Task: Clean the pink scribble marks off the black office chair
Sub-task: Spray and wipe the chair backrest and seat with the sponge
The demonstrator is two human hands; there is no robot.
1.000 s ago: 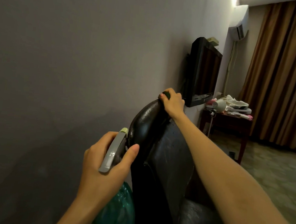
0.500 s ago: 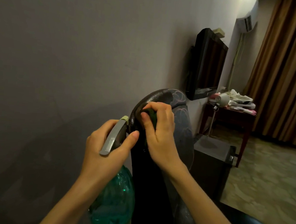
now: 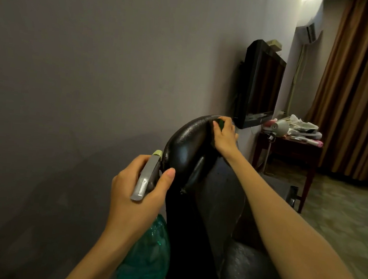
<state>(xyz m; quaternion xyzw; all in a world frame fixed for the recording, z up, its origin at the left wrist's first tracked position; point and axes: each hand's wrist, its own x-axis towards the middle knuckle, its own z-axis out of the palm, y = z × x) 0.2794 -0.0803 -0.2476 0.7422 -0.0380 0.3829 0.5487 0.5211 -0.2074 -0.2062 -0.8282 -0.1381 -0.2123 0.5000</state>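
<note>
The black office chair (image 3: 189,144) fills the lower middle, its shiny backrest top curving toward the wall. My right hand (image 3: 224,136) grips a small dark green sponge (image 3: 220,124) and presses it against the far top edge of the backrest. My left hand (image 3: 141,194) holds a spray bottle by its grey trigger head (image 3: 146,178), close to the near side of the backrest. The bottle's teal body (image 3: 145,258) hangs below my wrist. No pink marks show from this angle.
A plain grey wall (image 3: 83,72) runs close along the left. A wall-mounted TV (image 3: 260,83) hangs beyond the chair. A dark wooden side table (image 3: 291,150) with clutter stands at the right, brown curtains (image 3: 360,89) behind it, patterned floor below.
My right hand has slid with the sponge from the near part of the backrest top out to its far end. The left hand keeps the spray bottle in the same place.
</note>
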